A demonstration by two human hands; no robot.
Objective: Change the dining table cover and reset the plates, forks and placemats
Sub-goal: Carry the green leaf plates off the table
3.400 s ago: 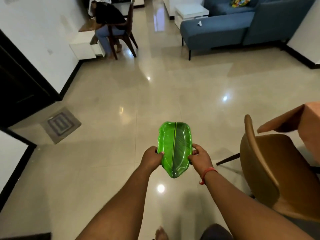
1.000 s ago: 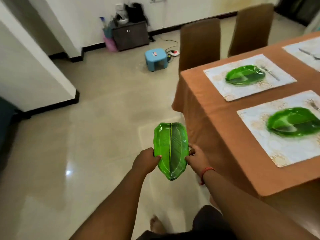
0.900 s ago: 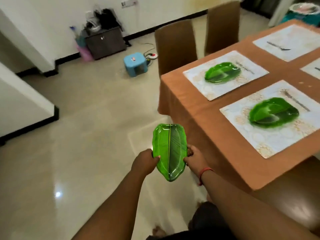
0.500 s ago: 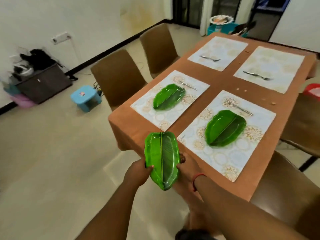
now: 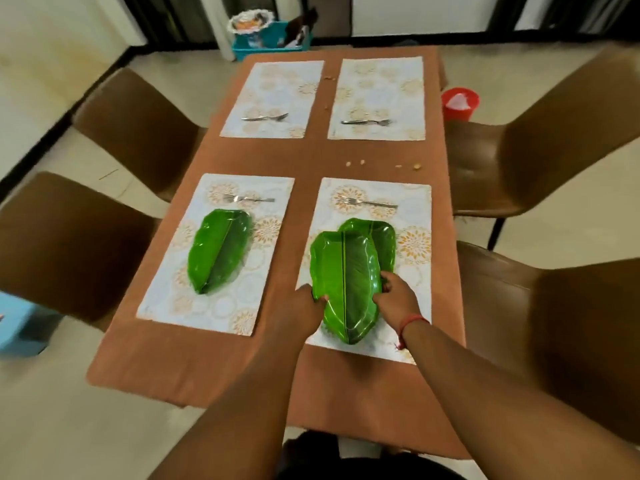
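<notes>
Green leaf-shaped plate (image 5: 346, 282) was held above the near right placemat (image 5: 417, 271), partly covering a second plate (image 5: 384, 237); left grip (image 5: 304, 308) and right grip (image 5: 394, 299) were curled round its edges.

Floor (image 5: 69, 427): pale glossy tiles are seen around the tabletop.
Walls (image 5: 52, 46): cream paint is edged by a dark skirting.
Chairs: four brown chairs are set two to a side, e.g. (image 5: 62, 244) and (image 5: 554, 140).
Far end: a teal crate (image 5: 273, 39) and a red bucket (image 5: 460, 102) are placed on the floor.
Left edge: a blue stool (image 5: 17, 323) is partly seen.
</notes>
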